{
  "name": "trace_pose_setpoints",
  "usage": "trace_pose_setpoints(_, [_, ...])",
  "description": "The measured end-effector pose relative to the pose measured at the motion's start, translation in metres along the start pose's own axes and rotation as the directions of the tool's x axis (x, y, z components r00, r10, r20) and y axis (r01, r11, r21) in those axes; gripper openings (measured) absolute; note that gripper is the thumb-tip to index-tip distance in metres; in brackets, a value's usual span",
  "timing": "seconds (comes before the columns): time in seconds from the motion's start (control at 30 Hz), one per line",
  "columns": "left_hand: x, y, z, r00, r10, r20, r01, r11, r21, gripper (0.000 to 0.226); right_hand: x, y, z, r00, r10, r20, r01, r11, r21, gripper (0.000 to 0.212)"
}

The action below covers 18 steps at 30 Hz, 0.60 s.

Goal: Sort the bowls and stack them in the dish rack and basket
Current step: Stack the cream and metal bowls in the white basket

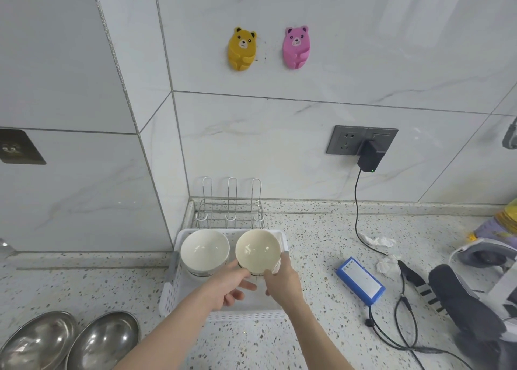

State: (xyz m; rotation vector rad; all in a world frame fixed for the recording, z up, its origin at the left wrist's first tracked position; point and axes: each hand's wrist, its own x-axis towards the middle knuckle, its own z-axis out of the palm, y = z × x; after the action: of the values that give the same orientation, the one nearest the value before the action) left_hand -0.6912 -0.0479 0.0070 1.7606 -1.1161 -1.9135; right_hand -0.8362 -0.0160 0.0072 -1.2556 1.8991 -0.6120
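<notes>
Both hands are on the cream bowl (pixel 257 251) at frame centre: right hand (pixel 282 281) is wrapped round its right wall w/ thumb at the near rim, left hand (pixel 228 283) pinches the near-left rim. Bowl is held tilted toward the camera, over the right half of the white basket (pixel 223 315); whether it sits on a bowl beneath can't be told. White bowl (pixel 204 251) is just beside it, on a stack. Risks: rim-to-rim knock → chip; tilted release → slide. Steel bowls (pixel 70 341) lower left are unsorted, wire rack (pixel 229 210) behind the basket holds nothing.
</notes>
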Motion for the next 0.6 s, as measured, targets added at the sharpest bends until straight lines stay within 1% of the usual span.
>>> trace_pose_setpoints(0.1, [-0.006,-0.001,0.000,1.000,0.015,0.004,-0.015,1.000,0.007,0.021,-0.005,-0.003,-0.004,1.000,0.008,0.004,-0.008,0.999,0.032,0.050])
trace_pose_setpoints(0.23, [-0.022,-0.006,-0.002,0.999,0.037,-0.003,-0.038,0.999,-0.028,0.009,-0.016,-0.007,-0.007,1.000,0.008,-0.012,-0.007,0.998,0.058,0.055])
trace_pose_setpoints(0.33, [-0.045,-0.016,-0.010,0.997,0.075,-0.017,-0.076,0.994,-0.074,0.014,-0.031,-0.009,-0.008,0.999,-0.017,-0.048,0.021,0.997,0.079,0.060])
trace_pose_setpoints(0.43, [-0.071,-0.036,-0.022,0.991,0.121,-0.052,-0.127,0.984,-0.126,0.032,-0.049,-0.012,-0.003,0.996,-0.043,-0.076,0.051,0.993,0.107,0.067])
trace_pose_setpoints(0.53, [-0.098,-0.065,-0.034,0.984,0.139,-0.112,-0.159,0.967,-0.201,0.029,-0.070,-0.018,0.007,0.997,-0.034,-0.064,0.046,0.979,0.197,0.062])
trace_pose_setpoints(0.6, [-0.113,-0.090,-0.040,0.982,0.121,-0.146,-0.159,0.947,-0.280,0.023,-0.087,-0.026,0.017,0.999,-0.008,-0.032,0.017,0.952,0.305,0.054])
